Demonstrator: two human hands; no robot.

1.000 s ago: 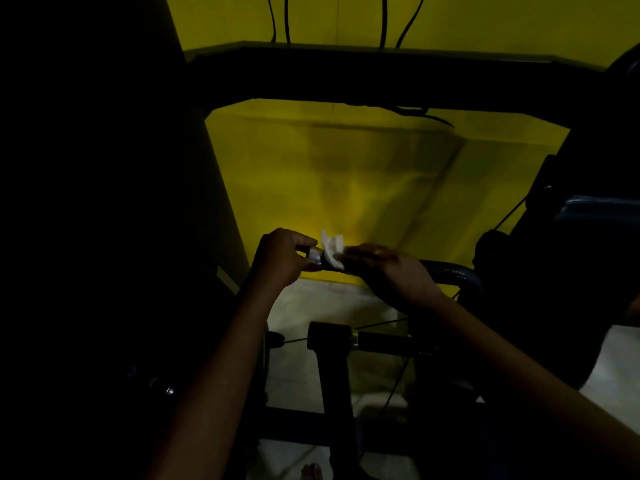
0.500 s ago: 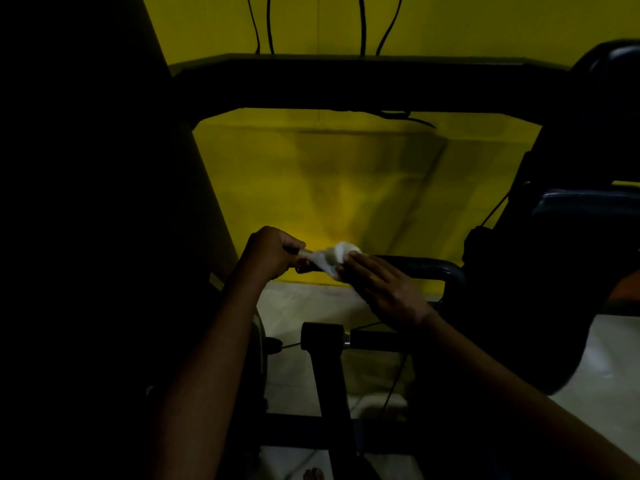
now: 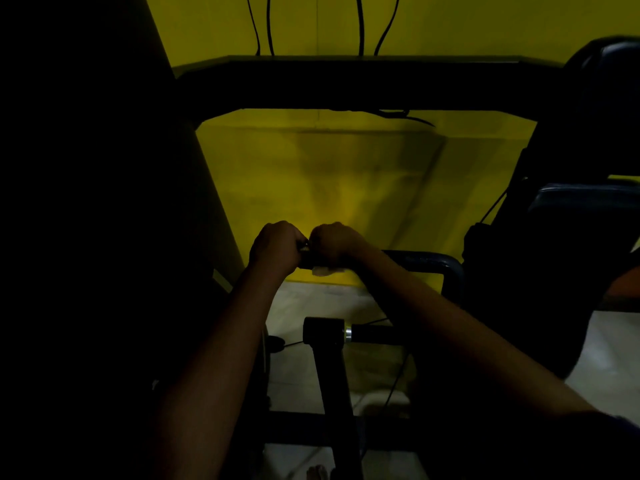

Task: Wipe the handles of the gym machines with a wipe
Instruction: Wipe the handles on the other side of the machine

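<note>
The head view is dim. Both hands meet just below the middle of the frame, knuckles up and almost touching. The left hand is closed in a fist around the free end of the handle, with a small glint of metal showing between the two hands. The right hand is curled over the handle just at 3 o'clock of the left, its fingers wrapped down around the bar and gripping the wipe. The wipe shows as a pale edge at 6 o'clock of that hand, pressed against the underside of the bar. How much of the wipe lies under the palm cannot be told. From the right hand the handle runs toward 3 o'clock and bends down into the dark machine. At 6 o'clock of the hands, well apart, a black roller with a silver collar sticks out from a post over the pale floor. A black frame bar crosses at 12 o'clock before the yellow wall, with cables hanging above it. A padded seat sits at 3 o'clock.
</note>
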